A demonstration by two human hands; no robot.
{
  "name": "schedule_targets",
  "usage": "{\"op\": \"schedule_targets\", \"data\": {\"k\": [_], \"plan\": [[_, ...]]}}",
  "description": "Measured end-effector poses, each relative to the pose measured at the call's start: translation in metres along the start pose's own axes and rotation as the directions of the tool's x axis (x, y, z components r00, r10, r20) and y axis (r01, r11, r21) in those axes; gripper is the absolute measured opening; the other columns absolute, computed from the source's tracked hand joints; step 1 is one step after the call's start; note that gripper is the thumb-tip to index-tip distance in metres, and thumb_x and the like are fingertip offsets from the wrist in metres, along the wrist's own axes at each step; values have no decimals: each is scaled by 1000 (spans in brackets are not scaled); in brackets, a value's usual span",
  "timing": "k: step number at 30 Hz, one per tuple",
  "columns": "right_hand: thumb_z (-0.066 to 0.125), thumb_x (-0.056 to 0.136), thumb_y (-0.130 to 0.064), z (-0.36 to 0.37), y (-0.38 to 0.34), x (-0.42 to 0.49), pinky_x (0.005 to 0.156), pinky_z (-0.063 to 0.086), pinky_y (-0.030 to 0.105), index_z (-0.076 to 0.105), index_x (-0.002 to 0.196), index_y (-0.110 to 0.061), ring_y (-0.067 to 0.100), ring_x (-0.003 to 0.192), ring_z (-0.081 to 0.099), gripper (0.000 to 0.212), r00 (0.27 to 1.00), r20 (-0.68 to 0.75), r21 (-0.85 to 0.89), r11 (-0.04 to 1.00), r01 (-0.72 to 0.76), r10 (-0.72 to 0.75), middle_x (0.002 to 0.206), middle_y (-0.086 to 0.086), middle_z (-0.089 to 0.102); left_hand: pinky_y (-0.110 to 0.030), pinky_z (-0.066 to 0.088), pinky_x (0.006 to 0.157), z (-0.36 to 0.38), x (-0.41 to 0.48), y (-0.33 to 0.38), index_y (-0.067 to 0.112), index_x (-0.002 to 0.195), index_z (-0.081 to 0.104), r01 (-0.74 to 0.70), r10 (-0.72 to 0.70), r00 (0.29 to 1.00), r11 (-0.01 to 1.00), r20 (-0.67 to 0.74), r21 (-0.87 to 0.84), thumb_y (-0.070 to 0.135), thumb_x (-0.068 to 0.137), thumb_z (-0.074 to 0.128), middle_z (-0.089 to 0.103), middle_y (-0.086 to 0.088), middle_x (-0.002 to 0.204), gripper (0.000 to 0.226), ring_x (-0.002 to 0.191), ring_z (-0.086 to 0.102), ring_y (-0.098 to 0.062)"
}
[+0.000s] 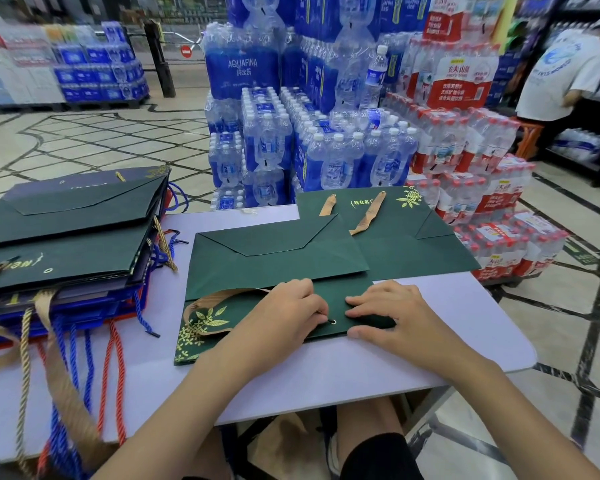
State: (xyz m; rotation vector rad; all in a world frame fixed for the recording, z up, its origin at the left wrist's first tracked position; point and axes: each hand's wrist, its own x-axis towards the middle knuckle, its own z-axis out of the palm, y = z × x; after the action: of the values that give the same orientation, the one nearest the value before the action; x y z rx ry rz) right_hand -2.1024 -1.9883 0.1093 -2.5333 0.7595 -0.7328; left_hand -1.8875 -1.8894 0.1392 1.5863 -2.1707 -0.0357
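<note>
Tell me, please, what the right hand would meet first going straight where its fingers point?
Most likely the left hand, pinching the ribbon by the eyelet of the green bag that the right hand holds.

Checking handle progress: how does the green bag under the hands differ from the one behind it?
The near bag opens toward the person, the far bag away. The near bag shows an empty eyelet; the far bag's ribbon seems fitted at both ends. The near bag overlaps the far bag, which overhangs the table. Both are dark green, gold-leafed.
</note>
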Motion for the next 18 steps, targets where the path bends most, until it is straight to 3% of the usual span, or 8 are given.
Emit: {"op": "schedule_targets", "data": {"k": [2, 5, 11, 16, 18], "plan": [[71, 81, -53, -1, 1, 0, 105, 19, 20, 74, 104, -38, -5, 120, 44, 28, 1000, 5, 4, 1000, -1, 1, 118, -33, 61, -40, 46, 65, -3, 4, 1, 15, 93, 69, -51, 51, 999, 998, 5, 37, 21, 93, 57, 50, -3, 82, 14, 73, 47, -23], [62, 82, -59, 1, 0, 0, 103, 21, 22, 75, 103, -37, -9, 116, 45, 33, 999, -31, -31, 999, 26, -27, 115, -32, 64, -38, 46, 63, -9, 10, -3, 16, 92, 69, -105, 103, 994, 991, 29, 77, 15, 89, 65, 53, -4, 91, 6, 73, 46, -22], [56, 85, -56, 1, -1, 1, 93, 32, 30, 78, 92, -31, -8, 104, 54, 34, 981, -143, -148, 983, 107, -128, 104, -22, 71, -32, 41, 88, -12, 24, -5, 12, 102, 67, -74, 74, 982, 997, 171, -9, 20, 100, 51, 58, -4, 105, 18, 95, 52, -22], [50, 90, -60, 3, -4, 0, 89, 34, 30, 78, 87, -27, -6, 100, 58, 43, 967, -185, -193, 971, 138, -174, 99, -19, 73, -25, 37, 88, -14, 29, -7, 11, 105, 64, -72, 73, 966, 997, 249, -15, 18, 100, 48, 54, -4, 107, 18, 99, 49, -19], [50, 92, -57, 3, -3, 0, 89, 36, 30, 78, 85, -26, -3, 99, 61, 42, 960, -202, -209, 966, 153, -196, 98, -18, 73, -30, 39, 89, -14, 32, -7, 12, 106, 64, -106, 92, 956, 994, 280, 33, 19, 101, 48, 54, -4, 108, 19, 99, 50, -21]]}}
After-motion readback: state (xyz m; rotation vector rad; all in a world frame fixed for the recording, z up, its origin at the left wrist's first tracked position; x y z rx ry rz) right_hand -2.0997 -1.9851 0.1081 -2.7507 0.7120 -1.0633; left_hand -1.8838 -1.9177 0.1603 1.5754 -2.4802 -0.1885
